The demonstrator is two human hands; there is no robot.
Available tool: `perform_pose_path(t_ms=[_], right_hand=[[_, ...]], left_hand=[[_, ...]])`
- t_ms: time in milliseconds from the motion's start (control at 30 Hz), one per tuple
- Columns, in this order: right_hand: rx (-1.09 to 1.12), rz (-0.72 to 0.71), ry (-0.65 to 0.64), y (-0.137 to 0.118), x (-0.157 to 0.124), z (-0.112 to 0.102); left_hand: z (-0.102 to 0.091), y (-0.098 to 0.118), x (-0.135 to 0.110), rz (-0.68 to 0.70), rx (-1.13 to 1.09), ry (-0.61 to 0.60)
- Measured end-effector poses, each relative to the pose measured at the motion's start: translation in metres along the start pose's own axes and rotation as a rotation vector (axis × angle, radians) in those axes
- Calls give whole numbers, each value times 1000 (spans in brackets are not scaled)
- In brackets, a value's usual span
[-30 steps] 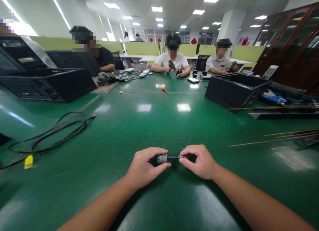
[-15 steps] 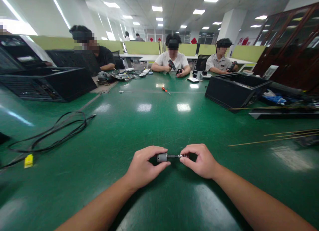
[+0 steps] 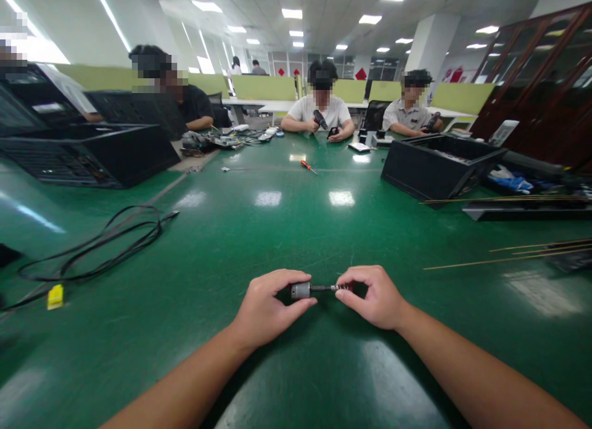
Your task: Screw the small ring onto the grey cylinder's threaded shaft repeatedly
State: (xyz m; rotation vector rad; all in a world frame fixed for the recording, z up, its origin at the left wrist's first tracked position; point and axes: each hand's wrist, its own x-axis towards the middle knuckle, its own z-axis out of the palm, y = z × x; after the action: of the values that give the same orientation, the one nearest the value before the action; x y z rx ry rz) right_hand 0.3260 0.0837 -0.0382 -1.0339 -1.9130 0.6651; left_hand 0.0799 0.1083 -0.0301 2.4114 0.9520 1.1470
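Note:
Over the near part of the green table (image 3: 287,232), my left hand (image 3: 266,309) pinches a small silver cylinder (image 3: 301,290) between thumb and fingers. A thin dark shaft (image 3: 325,288) sticks out of the cylinder to the right. My right hand (image 3: 374,296) is closed round the far end of that shaft, and whatever is at that end is hidden by the fingers. Both hands sit close together, just above the table surface.
A coiled black cable (image 3: 106,244) with a yellow tag (image 3: 55,296) lies left. Black computer cases stand at left (image 3: 87,155) and right (image 3: 435,167). Thin wooden sticks (image 3: 509,256) lie right. A red screwdriver (image 3: 308,167) lies mid-table. Three people sit along the far side and left.
Both hands have shifted very slightly away from me with the cylinder and shaft still held; nothing else has moved.

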Motion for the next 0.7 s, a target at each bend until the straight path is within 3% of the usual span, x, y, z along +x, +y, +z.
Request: perform_pose_path(t_ms=[700], right_hand=[[-2,5,3,2,0,-1]], left_hand=[[-1,-2,0,-13,3,-10]])
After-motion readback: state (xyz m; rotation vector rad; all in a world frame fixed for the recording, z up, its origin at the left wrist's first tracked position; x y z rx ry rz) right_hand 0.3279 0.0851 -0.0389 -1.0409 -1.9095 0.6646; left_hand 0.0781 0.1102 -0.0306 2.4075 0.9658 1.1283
